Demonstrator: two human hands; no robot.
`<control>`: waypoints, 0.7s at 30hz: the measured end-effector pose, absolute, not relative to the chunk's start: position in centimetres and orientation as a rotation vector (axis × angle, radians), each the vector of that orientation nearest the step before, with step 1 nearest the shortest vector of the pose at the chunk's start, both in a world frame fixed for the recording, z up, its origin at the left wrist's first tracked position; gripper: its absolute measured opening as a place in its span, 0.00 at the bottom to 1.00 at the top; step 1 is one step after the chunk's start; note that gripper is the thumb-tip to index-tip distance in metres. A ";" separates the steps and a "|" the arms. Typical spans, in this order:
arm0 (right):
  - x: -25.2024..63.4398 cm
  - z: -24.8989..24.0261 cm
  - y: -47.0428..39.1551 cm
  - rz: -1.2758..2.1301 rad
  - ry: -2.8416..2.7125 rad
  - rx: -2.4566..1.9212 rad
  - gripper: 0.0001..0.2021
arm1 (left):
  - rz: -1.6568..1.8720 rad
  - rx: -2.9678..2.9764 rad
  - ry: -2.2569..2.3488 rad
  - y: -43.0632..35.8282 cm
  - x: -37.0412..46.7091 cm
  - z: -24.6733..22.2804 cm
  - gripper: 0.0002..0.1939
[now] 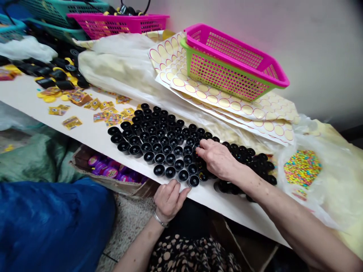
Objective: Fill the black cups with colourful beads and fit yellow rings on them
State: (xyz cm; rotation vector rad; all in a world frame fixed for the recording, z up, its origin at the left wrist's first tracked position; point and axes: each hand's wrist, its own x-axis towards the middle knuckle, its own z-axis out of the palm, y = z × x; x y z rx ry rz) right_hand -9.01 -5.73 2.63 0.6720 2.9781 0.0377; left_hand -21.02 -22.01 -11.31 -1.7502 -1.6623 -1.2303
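Observation:
Many small round black plastic cups stand upright, packed close together on a white tabletop. My right hand is over the middle of the cups, its fingertips pinched together just above them; whatever they hold is too small or hidden to see. Specks of colour show inside a few cups beside and below that hand. My left hand rests on the front table edge, thumb apart from the fingers, close to the nearest cups. At right, small multicoloured candies lie heaped on clear plastic.
Yellow printed sachets and black-and-yellow pieces lie at left. Behind the cups, stacked pink and green baskets sit on sticker sheets. Below the table stand a carton of purple packs and a blue bag.

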 end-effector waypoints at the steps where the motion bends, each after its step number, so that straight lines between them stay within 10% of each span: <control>1: -9.3 2.7 -5.8 0.090 2.950 0.643 0.09 | -1.237 -1.748 -1.659 -22.0 -21.0 -11.3 0.18; 12: -9.4 2.8 -5.2 0.027 2.955 0.635 0.10 | -1.214 -1.722 -1.685 -22.0 -21.0 -11.2 0.14; 21: -5.3 5.0 -4.9 -0.665 3.179 0.886 0.09 | -1.228 -1.730 -1.625 -21.8 -21.2 -11.4 0.16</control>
